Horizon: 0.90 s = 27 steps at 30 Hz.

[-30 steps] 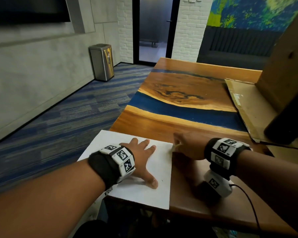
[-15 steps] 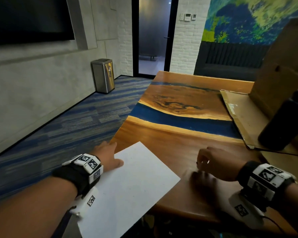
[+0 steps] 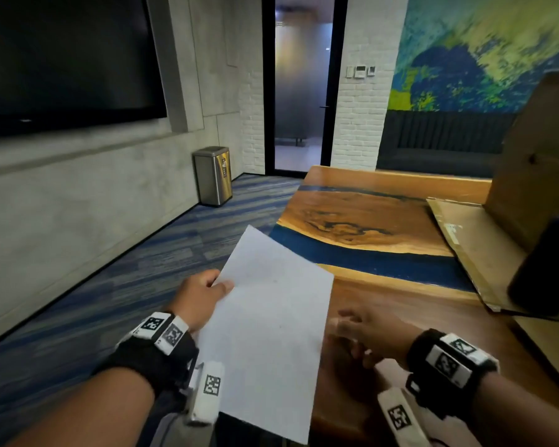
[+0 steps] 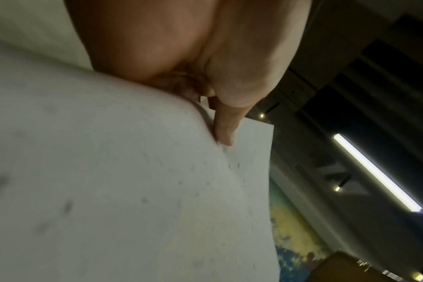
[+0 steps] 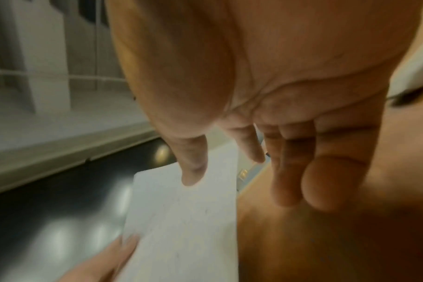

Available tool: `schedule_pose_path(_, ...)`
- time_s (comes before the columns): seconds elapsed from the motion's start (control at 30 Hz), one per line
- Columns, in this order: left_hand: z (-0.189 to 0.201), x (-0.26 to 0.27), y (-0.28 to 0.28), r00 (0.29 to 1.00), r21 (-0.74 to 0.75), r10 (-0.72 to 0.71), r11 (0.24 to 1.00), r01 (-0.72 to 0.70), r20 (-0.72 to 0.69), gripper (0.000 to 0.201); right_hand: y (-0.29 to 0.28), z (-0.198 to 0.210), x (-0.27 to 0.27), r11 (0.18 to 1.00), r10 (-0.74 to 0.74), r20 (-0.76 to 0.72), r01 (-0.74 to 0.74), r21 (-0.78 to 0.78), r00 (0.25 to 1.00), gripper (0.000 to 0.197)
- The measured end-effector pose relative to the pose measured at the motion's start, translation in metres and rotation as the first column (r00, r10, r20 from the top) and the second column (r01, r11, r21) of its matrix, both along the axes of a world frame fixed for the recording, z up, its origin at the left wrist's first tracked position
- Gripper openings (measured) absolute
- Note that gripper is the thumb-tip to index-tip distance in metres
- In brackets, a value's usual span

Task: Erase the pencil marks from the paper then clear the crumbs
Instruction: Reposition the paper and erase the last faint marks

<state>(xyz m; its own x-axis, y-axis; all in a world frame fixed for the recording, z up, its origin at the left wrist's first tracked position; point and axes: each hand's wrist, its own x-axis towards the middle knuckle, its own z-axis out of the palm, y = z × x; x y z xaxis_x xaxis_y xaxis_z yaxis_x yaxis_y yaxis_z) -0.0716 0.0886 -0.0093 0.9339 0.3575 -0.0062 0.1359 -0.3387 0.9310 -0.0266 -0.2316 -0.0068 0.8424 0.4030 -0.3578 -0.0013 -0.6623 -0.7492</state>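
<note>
Table (image 3: 400, 317) of wood and blue resin bears a cardboard box (image 3: 536, 175). Paper (image 3: 271, 317) is lifted, tilted off its left edge, pinched by the left hand (image 3: 199, 298). Right hand (image 3: 365, 337) hovers beside it, fingers loose, seemingly empty.

The paper (image 3: 271, 321) is white with faint grey specks. The table (image 3: 384, 221) is amber wood with dark swirling grain, crossed by 1 deep-blue band. The carpet (image 3: 142, 269) is striped blue and grey. The bin (image 3: 213, 175) is silver steel.
</note>
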Motion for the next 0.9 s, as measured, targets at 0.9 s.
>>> schedule_pose_path(0.9, 0.021, -0.014, -0.035, 0.992, -0.044, -0.123, 0.992, 0.122, -0.031, 0.020, -0.007, 0.051, 0.017, 0.968, -0.206, 0.453, 0.113, 0.222, 0.868, 0.019)
